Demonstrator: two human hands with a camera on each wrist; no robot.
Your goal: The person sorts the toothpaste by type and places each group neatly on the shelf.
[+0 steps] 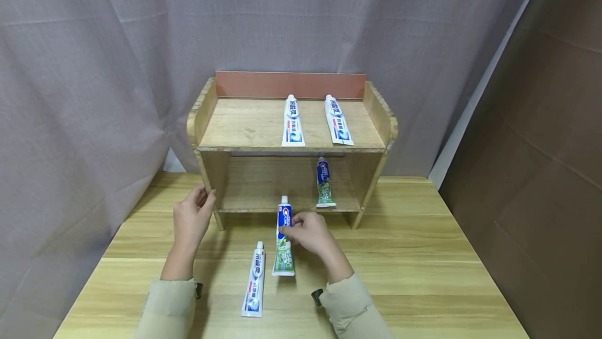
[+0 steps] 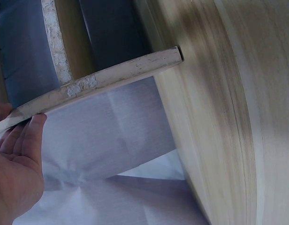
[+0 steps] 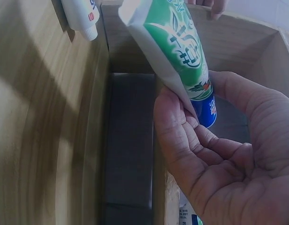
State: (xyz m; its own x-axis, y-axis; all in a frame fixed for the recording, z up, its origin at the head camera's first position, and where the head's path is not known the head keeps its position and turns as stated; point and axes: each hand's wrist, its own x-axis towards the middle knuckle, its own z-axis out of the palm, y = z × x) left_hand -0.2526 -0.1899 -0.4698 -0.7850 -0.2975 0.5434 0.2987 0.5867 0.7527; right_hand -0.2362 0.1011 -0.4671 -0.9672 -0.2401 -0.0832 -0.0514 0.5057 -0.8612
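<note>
Right hand is palm-down with fingers curled in a grip around the green-and-blue toothpaste tube, which lies on the light wooden worktop just in front of the two-tier wooden shelf, cap toward it. Left hand rests relaxed, fingers against the shelf's rough left side panel. A glossy white tube lies flat beside.

Light wooden table under a two-tier wooden shelf and two toothpaste tubes.
</note>
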